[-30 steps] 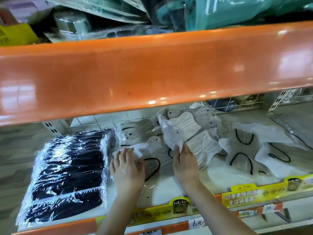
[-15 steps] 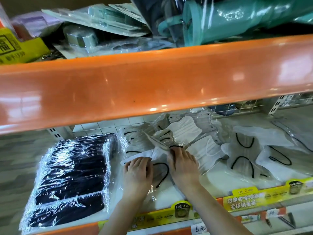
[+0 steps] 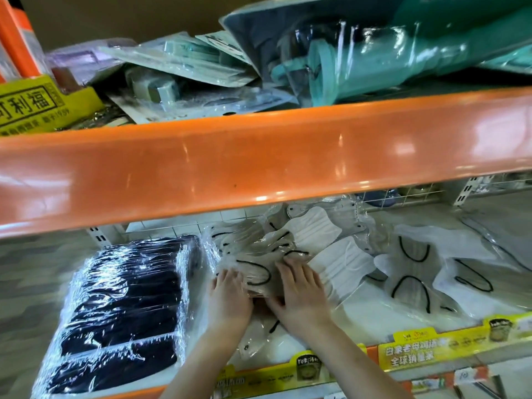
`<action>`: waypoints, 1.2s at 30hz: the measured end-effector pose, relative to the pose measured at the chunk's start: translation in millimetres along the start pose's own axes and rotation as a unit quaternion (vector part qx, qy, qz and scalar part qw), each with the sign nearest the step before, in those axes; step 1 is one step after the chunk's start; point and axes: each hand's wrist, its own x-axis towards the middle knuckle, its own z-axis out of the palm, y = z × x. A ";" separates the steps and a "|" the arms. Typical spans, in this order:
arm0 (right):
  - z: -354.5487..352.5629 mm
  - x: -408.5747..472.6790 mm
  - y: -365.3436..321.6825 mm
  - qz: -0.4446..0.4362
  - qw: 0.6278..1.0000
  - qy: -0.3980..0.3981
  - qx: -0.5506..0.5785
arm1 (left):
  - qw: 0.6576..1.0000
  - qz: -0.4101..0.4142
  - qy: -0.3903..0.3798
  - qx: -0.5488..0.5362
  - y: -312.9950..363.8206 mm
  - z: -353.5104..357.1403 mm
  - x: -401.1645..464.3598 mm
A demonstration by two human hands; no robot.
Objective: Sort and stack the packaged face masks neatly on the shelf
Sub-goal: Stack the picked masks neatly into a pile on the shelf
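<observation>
You had both hands down on the lower shelf (image 3: 374, 315), close to its front edge and about midway along it. Your left hand (image 3: 230, 298) lay flat with its fingers straight and close together, fingertips on the near side of a loose stack of clear-bagged pale face masks (image 3: 259, 254) with black ear loops. Your right hand (image 3: 302, 292) rested palm-down just beside it, fingers spread over the top bag and thumb out toward the left hand. Neither hand was curled round anything; you seemed to be pressing the slippery bags flat and squaring them between your palms so the stack would hold.

To the left of that stack, toward the shelf's left end, sat a tidy film-wrapped block of black masks (image 3: 121, 306), apparently already sorted. To the right, white masks (image 3: 342, 263) fanned out from under the stack, and further toward the right end more bagged masks with black loops (image 3: 414, 272) lay scattered, probably yet to be gathered.

The yellow strip (image 3: 449, 347) along the front edge carried Chinese print, partly legible as "全球销量". A handwritten price tag (image 3: 466, 375) below it looked like "10". On the upper shelf's left end, a yellow box (image 3: 31, 108) read "利福" with "1959" beneath. Teal packaged goods (image 3: 374, 61) were heaped to its right.
</observation>
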 end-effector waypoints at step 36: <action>-37.0 96.8 117.2 0.190 0.965 -0.086 0.160 | 0.993 0.094 -0.024 0.070 91.8 30.7 -19.8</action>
